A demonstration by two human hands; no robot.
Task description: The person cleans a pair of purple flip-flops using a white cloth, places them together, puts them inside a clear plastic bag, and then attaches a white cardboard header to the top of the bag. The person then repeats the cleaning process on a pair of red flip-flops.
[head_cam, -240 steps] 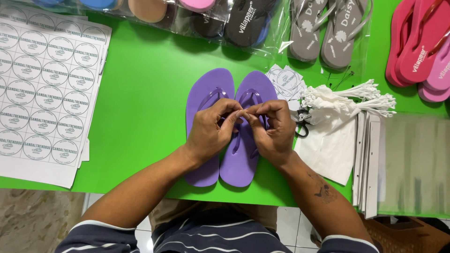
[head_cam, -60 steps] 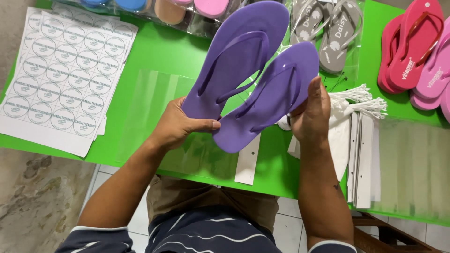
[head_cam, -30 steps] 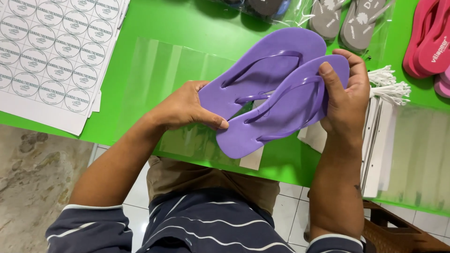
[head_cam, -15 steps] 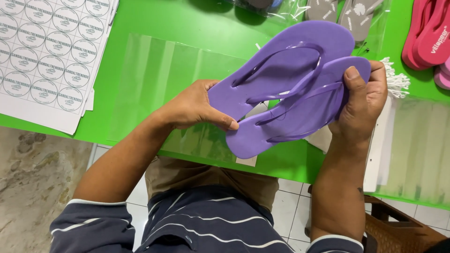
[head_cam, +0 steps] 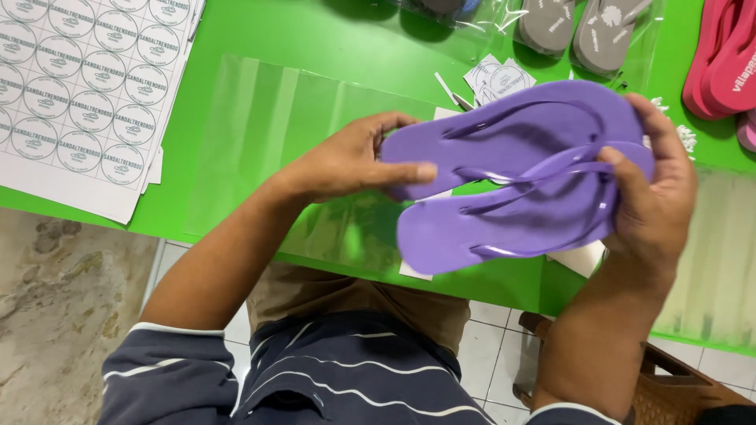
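Far left on the green table (head_cam: 315, 31): sheets of round stickers (head_cam: 79, 86), flat, reaching the near-left edge. Just right of these, a clear plastic bag (head_cam: 260, 134) lying flat on the green.

Above that bag, the left hand (head_cam: 346, 161): fingers loosely curled, thumb stretched out to the right, pinching the heel end of the upper sandal between thumb and fingers.

Centre to right, held up off the table: a pair of purple flip-flops (head_cam: 520, 181), stacked one partly over the other, straps facing up. Long axis running left to right, slightly rising toward the far right; heels to the left, toe ends to the right.

At the toe ends, the right hand (head_cam: 654, 197): wrapped around both sandals, thumb pressed on top across the straps, fingers curled behind.

Far right: grey flip-flops in a clear bag (head_cam: 583, 27), then pink and red sandals (head_cam: 724, 59) at the table's far-right edge.
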